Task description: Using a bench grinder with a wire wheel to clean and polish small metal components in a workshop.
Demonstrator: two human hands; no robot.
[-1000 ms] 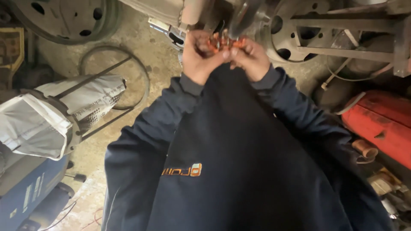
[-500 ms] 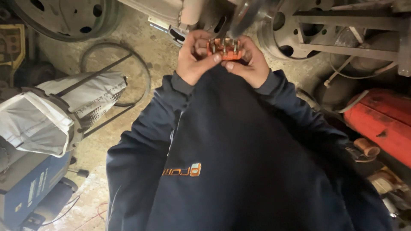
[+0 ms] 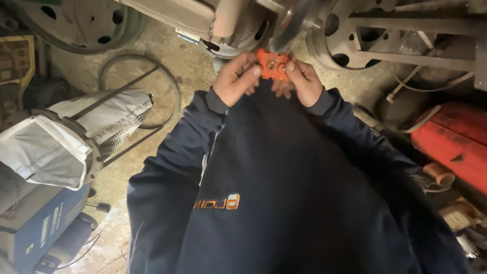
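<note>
Right, head view: my left hand (image 3: 237,78) and right hand (image 3: 303,81) both pinch the orange bracket (image 3: 273,65) by its edges, up against the metal disc (image 3: 297,23). It looks offered up, not yet seated; fastening seems left to do.

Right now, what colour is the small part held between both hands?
Orange, with round holes: the small part, seen in the head view.
</note>
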